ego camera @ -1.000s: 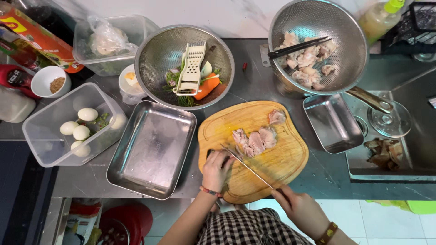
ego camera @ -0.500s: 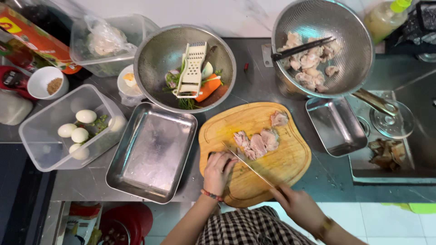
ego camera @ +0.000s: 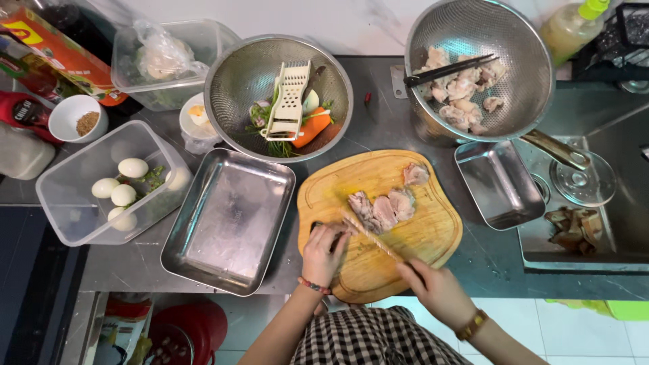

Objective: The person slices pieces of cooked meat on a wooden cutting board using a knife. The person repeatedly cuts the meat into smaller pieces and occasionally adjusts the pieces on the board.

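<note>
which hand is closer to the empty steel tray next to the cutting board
Left. The left hand rests on the board's near-left edge, just right of the steel tray; the right hand, holding the knife, is farther right.

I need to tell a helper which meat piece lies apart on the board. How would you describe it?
Find the wooden board at the counter's front. Most meat sits clustered at its middle, by the knife. The lone piece lies alone beyond it, near the board's far edge.
</note>
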